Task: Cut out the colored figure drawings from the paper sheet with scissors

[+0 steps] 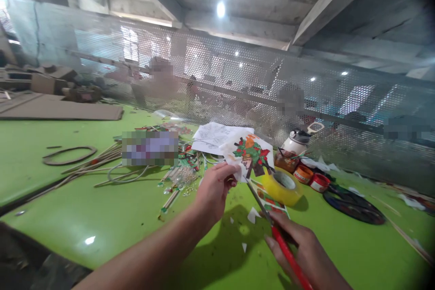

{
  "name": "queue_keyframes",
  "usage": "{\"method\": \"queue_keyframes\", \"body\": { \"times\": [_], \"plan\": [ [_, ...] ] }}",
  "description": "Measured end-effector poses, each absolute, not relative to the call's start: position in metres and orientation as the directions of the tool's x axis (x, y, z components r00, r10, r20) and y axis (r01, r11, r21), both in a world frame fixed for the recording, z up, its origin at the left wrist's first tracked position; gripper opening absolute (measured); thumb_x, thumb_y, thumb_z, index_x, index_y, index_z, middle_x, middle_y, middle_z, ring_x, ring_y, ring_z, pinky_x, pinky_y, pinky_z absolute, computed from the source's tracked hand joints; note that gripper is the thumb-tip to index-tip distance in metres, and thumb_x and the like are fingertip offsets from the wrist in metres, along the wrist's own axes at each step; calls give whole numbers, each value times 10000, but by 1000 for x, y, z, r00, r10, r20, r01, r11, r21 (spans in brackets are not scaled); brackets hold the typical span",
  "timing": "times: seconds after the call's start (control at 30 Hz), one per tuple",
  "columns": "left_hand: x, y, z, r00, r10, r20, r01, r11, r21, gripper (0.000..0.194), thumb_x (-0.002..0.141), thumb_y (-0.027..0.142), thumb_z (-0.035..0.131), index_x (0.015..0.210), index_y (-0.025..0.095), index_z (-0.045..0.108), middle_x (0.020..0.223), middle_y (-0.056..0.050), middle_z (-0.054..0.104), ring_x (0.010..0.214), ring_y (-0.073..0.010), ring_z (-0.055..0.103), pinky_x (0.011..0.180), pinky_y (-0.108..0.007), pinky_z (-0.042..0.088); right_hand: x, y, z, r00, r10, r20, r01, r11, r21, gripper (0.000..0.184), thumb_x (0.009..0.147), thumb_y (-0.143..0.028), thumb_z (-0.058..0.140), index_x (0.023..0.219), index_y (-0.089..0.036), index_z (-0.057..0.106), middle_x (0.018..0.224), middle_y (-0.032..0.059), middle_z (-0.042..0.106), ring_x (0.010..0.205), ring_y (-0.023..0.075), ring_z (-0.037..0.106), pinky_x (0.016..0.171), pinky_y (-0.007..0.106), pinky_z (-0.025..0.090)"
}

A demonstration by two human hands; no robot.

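My left hand (217,186) pinches the lower left edge of a white paper (253,152) painted with green leaves, red patches and dark brown shapes. The paper is held up above the table. In my right hand (302,244) are scissors (268,217) with red handles, their grey blades pointing up at the paper's lower edge by my left fingers. Whether the blades are parted I cannot tell. Beneath them lie small white paper scraps (253,215) and a strip with painted pictures (272,201). A roll of yellow tape (283,186) stands just right of the paper.
Line-drawn sheets (210,138) lie behind the painted paper. Paint jars (319,182), a dark palette (353,204) and a white bottle (295,142) are on the right. Thin sticks (108,156), clear beads (185,176) and cardboard (61,106) lie leftward. A perforated screen (210,81) borders the green table.
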State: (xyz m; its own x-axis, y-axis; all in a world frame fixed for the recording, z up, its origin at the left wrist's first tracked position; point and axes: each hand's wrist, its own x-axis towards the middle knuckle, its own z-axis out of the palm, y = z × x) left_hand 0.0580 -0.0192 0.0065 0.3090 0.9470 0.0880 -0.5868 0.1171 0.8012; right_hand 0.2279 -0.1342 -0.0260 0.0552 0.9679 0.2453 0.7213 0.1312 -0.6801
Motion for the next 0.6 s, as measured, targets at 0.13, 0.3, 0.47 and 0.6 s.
{"method": "queue_keyframes", "body": {
  "times": [0.13,0.3,0.47,0.6],
  "plan": [
    [55,-14,5,282,949,137,-595,62,801,95,679,161,668,598,146,620,659,-17,550,617,-110,458,595,-249,349,225,-137,-26,80,997,4,530,-39,-847,398,788,-269,621,1140,-94,688,687,44,665,568,175,612,532,253,500],
    [56,-13,9,325,940,101,-648,144,748,24,667,139,657,662,130,678,749,-55,622,678,-126,512,654,-257,404,230,-140,-24,16,999,-46,406,-49,-912,359,782,-261,637,1114,-132,689,685,24,642,619,182,638,569,265,506],
    [56,-11,13,326,945,30,-688,216,693,87,638,125,669,714,110,709,810,-88,674,706,-138,551,666,-255,429,232,-141,-20,-11,999,-44,299,-38,-953,371,803,-288,636,1137,-128,668,647,14,632,634,182,649,608,275,535],
    [56,-11,12,325,945,32,-691,215,690,110,633,124,670,731,102,714,841,-99,692,723,-145,569,688,-263,439,234,-138,-21,-25,998,-62,336,-50,-940,376,812,-299,625,1147,-132,664,657,23,649,638,188,654,616,287,531]
  ]
}}
